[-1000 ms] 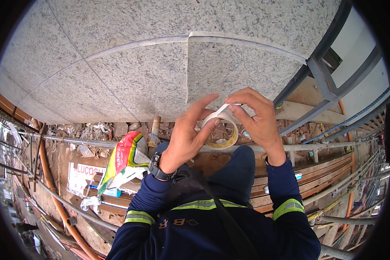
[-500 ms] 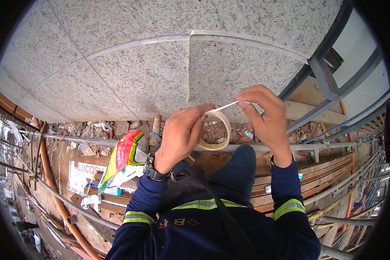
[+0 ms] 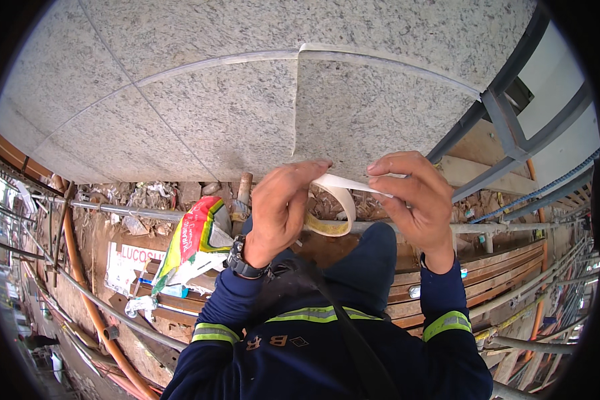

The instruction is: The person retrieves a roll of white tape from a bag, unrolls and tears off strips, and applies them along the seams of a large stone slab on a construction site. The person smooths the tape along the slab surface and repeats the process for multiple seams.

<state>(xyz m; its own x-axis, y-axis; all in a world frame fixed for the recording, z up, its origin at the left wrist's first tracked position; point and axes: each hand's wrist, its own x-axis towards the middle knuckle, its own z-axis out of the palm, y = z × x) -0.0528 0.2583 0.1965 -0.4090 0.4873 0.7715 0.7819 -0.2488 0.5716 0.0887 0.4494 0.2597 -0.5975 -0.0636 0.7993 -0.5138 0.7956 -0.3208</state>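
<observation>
My left hand (image 3: 282, 203) grips a roll of pale masking tape (image 3: 346, 208), fingers wrapped over its left side. A short white strip of tape stretches from the top of the roll to my right hand (image 3: 417, 200), which pinches its free end between thumb and fingers. Both hands are in front of a speckled grey stone wall (image 3: 367, 107), apart from it. Tape strips (image 3: 295, 107) run along the wall's joints, one curving across and one hanging down from it.
A metal scaffold pipe (image 3: 140, 212) crosses below the wall. Wooden planks (image 3: 493, 273) lie at right. A red, yellow and green bag (image 3: 195, 233) rests at left near a printed white sheet (image 3: 119, 267). Dark metal framing (image 3: 503, 123) stands at right.
The roll has tilted in my left hand. The strip between my hands now shows its broad face, and my right hand has shifted slightly right and down.
</observation>
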